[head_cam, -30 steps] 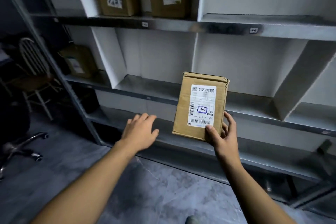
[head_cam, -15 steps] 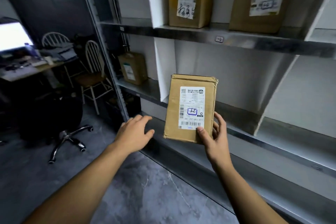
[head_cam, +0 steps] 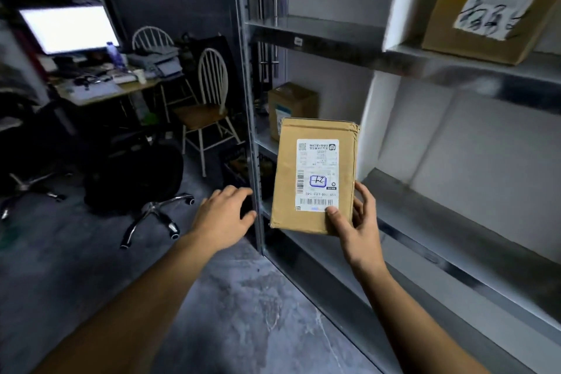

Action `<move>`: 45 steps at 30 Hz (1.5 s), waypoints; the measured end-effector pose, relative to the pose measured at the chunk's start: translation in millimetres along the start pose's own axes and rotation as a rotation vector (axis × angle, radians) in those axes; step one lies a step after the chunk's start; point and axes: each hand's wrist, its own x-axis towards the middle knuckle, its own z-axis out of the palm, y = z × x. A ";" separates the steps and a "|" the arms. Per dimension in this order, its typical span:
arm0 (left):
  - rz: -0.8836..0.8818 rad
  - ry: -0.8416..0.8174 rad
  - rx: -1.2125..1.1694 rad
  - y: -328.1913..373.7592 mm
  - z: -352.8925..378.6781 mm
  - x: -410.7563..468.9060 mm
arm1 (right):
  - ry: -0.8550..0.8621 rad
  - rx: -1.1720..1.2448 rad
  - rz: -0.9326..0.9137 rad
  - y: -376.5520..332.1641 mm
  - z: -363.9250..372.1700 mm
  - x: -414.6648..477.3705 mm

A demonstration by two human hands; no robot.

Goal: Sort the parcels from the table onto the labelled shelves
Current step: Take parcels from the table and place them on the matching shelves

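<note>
Shelves (head_cam: pixel 334 39), steel; parcel (head_cam: pixel 312 176), upright in the air before the left bays, pinched at its bottom corner by your right grip (head_cam: pixel 355 222); left grip (head_cam: pixel 224 215), slack, empty: match its boxed mark to a shelf tag before sliding in.

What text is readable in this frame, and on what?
"+2" (unsure), blue pen inside a drawn box, on the white label of the parcel held by the right hand.
Printed lines and barcode digits on that label: upside down, too blurred to read.
Black handwriting on the upper-shelf parcel: illegible.
Shelf tag: too small.
</note>
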 end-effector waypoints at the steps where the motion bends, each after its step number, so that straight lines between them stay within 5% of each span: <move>1: 0.006 -0.008 -0.004 -12.1 0.4 12.7 | 0.007 0.002 0.001 3.5 12.1 11.5; 12: 0.300 -0.096 -0.043 -115.0 -4.0 179.1 | 0.395 0.008 -0.012 28.8 109.7 134.2; 24: 0.529 -0.218 -0.109 -92.1 28.7 299.2 | 0.638 -0.262 0.056 64.8 90.4 210.2; 36: 0.596 -0.304 -0.075 -58.4 63.0 387.3 | 0.620 -0.457 0.216 112.0 59.6 260.8; 45: 0.617 -0.320 -0.160 -56.6 82.8 410.4 | 0.659 -0.329 0.194 139.3 48.8 282.7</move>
